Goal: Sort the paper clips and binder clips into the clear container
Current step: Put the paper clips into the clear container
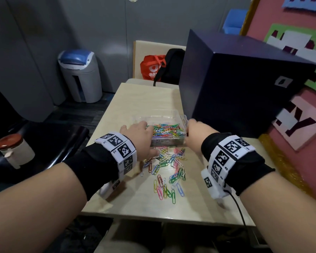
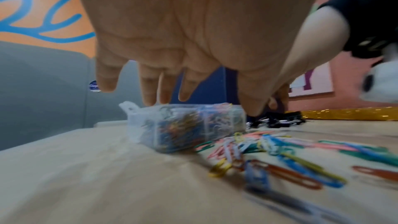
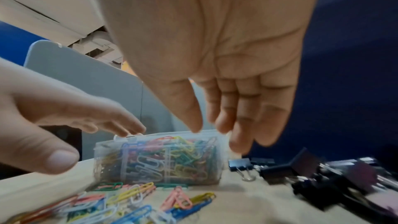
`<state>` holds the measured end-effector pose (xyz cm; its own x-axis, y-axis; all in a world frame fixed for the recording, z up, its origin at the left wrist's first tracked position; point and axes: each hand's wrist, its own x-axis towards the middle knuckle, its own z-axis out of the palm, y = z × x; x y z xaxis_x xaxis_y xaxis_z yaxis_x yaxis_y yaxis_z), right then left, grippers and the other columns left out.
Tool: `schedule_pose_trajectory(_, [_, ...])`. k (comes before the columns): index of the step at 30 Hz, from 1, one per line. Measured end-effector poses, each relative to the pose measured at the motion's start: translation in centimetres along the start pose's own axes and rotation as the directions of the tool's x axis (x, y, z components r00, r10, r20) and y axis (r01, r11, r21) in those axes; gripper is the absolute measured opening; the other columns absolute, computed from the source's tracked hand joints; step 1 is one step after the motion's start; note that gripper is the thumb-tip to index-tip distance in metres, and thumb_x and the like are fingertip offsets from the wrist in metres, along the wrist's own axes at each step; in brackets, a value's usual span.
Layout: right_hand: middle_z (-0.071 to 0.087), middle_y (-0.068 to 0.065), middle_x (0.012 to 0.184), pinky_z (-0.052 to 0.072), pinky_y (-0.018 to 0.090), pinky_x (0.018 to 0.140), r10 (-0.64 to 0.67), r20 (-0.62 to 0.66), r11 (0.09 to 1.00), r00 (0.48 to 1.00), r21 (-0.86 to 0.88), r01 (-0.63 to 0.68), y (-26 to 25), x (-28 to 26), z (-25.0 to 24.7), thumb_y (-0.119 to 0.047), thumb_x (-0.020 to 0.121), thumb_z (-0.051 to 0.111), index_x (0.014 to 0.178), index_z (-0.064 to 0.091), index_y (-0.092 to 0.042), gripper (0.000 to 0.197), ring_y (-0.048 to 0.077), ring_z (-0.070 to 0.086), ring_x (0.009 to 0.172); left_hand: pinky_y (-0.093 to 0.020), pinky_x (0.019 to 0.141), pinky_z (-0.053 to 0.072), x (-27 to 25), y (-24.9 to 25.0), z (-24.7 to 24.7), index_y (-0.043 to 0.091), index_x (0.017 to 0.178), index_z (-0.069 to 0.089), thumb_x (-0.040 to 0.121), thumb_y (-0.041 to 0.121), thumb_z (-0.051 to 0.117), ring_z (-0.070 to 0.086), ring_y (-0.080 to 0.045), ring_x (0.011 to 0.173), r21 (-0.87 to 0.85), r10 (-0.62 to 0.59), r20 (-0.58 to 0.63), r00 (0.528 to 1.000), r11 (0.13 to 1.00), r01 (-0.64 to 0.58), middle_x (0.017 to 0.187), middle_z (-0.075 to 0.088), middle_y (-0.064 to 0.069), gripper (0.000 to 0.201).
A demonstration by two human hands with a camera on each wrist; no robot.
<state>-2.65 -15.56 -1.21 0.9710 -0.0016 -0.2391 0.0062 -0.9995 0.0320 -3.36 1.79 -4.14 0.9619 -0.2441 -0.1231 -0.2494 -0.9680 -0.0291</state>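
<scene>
The clear container (image 1: 168,142) sits mid-table, packed with coloured paper clips, its lid tipped open behind it. My left hand (image 1: 141,135) reaches over its left end with straight fingers at the far rim and holds nothing. At the right end hovers my right hand (image 1: 195,131). In the right wrist view its fingers (image 3: 243,122) hang straight just above the container (image 3: 172,134). Loose paper clips (image 1: 169,167) lie scattered in front of the box. Black binder clips (image 3: 301,171) lie to its right, hidden by my right hand in the head view.
A large dark blue box (image 1: 235,84) stands close behind and right of the container. The table (image 1: 135,203) is narrow, with its left edge near my left wrist. A black cable (image 1: 239,209) trails off the front right. A gold strip (image 2: 344,113) borders the right side.
</scene>
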Motion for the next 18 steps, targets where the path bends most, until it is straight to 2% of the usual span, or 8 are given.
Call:
schedule_pose_trajectory(2, [0.051, 0.013, 0.134, 0.046, 0.033, 0.095, 0.000, 0.116, 0.993, 0.993, -0.121, 0.015, 0.2, -0.6, 0.0, -0.007, 0.098, 0.041, 0.136, 0.042, -0.005, 0.039, 0.028, 0.054, 0.121, -0.043, 0.093, 0.042, -0.7, 0.6, -0.6, 0.023, 0.127, 0.043, 0.082, 0.053, 0.059, 0.049, -0.027, 0.113, 0.001, 0.028, -0.086, 0.996, 1.000, -0.028, 0.123, 0.045, -0.005, 0.056])
schedule_pose_trajectory(3, [0.050, 0.012, 0.136, 0.045, 0.033, 0.098, 0.001, 0.161, 0.986, 0.987, -0.163, 0.026, 0.2, -0.9, 0.4, -0.008, 0.098, 0.040, 0.137, 0.044, -0.005, 0.039, 0.028, 0.052, 0.124, -0.041, 0.087, 0.043, -0.9, 0.8, -0.9, 0.022, 0.122, 0.045, 0.085, 0.047, 0.058, 0.052, -0.027, 0.107, 0.018, 0.042, -0.089, 0.995, 0.999, -0.041, 0.118, 0.047, -0.006, 0.046])
schedule_pose_trajectory(5, [0.050, 0.012, 0.138, 0.043, 0.035, 0.100, -0.056, 0.231, 0.961, 0.971, -0.251, 0.115, -0.4, -1.1, 1.2, -0.012, 0.099, 0.040, 0.137, 0.047, -0.006, 0.039, 0.028, 0.050, 0.126, -0.037, 0.075, 0.044, -1.0, 0.9, -1.1, 0.020, 0.116, 0.050, 0.090, 0.037, 0.054, 0.056, -0.026, 0.096, 0.065, 0.056, -0.018, 0.998, 0.996, -0.055, 0.111, 0.052, -0.005, 0.031])
schedule_pose_trajectory(7, [0.046, 0.013, 0.139, 0.041, 0.035, 0.101, -0.077, 0.266, 0.937, 0.961, -0.310, 0.161, -0.9, -0.9, 2.2, -0.014, 0.100, 0.040, 0.136, 0.048, -0.007, 0.038, 0.029, 0.045, 0.129, -0.034, 0.070, 0.046, -0.7, 0.7, -0.7, 0.020, 0.117, 0.054, 0.093, 0.030, 0.050, 0.056, -0.024, 0.087, 0.084, 0.051, 0.079, 0.996, 0.995, -0.057, 0.107, 0.058, -0.004, 0.026])
schedule_pose_trajectory(9, [0.043, 0.016, 0.140, 0.041, 0.038, 0.100, -0.075, 0.198, 0.968, 0.977, -0.222, 0.119, -1.0, -1.0, 2.3, -0.017, 0.098, 0.046, 0.136, 0.045, -0.007, 0.040, 0.032, 0.045, 0.127, -0.035, 0.074, 0.052, -0.3, 0.3, -0.3, 0.020, 0.120, 0.053, 0.094, 0.026, 0.047, 0.058, -0.023, 0.089, 0.066, 0.043, 0.130, 0.991, 0.996, -0.052, 0.108, 0.059, -0.005, 0.027])
schedule_pose_trajectory(12, [0.036, 0.017, 0.143, 0.044, 0.041, 0.100, -0.139, 0.130, 0.984, 0.982, -0.092, 0.152, -1.3, -0.4, 2.5, -0.011, 0.093, 0.049, 0.140, 0.040, -0.011, 0.047, 0.035, 0.048, 0.125, -0.040, 0.088, 0.053, 0.3, 0.1, 0.0, 0.016, 0.126, 0.050, 0.095, 0.029, 0.048, 0.059, -0.026, 0.105, 0.055, 0.053, 0.166, 0.985, 0.997, -0.063, 0.119, 0.057, -0.007, 0.034])
schedule_pose_trajectory(15, [0.033, 0.011, 0.141, 0.043, 0.044, 0.103, -0.158, 0.180, 0.986, 0.971, -0.031, 0.166, -2.2, -0.3, 2.6, -0.002, 0.090, 0.043, 0.142, 0.041, -0.023, 0.056, 0.035, 0.043, 0.127, -0.039, 0.095, 0.050, 0.4, 0.6, 0.0, 0.018, 0.135, 0.046, 0.090, 0.045, 0.056, 0.056, -0.026, 0.114, 0.058, 0.096, 0.219, 0.971, 0.992, -0.111, 0.128, 0.053, -0.007, 0.054])
schedule_pose_trajectory(18, [0.033, 0.011, 0.139, 0.044, 0.041, 0.103, -0.187, 0.231, 0.975, 0.955, -0.075, 0.209, -2.9, -0.5, 2.3, -0.003, 0.093, 0.045, 0.142, 0.042, -0.022, 0.053, 0.035, 0.047, 0.125, -0.037, 0.094, 0.049, -0.2, 0.9, 0.1, 0.021, 0.135, 0.047, 0.079, 0.056, 0.065, 0.054, -0.026, 0.115, 0.072, 0.137, 0.239, 0.961, 0.985, -0.159, 0.129, 0.050, -0.006, 0.068])
